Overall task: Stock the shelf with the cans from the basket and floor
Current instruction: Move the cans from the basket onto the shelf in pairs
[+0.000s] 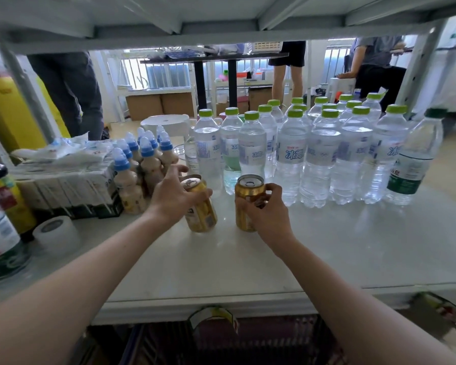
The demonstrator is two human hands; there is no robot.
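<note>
Gold cans [248, 204] stand on shelf [327, 246], fingers [274, 192] wrapping each.

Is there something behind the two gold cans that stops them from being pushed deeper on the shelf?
Yes. Water bottles stand directly behind the right can, and brown blue-capped bottles crowd beside the tilted left can. Little free depth remains.

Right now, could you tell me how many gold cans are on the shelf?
2: one tilted in the left hand, the left can; one upright in the right hand, the right can. Others may sit below, unseen.
</note>
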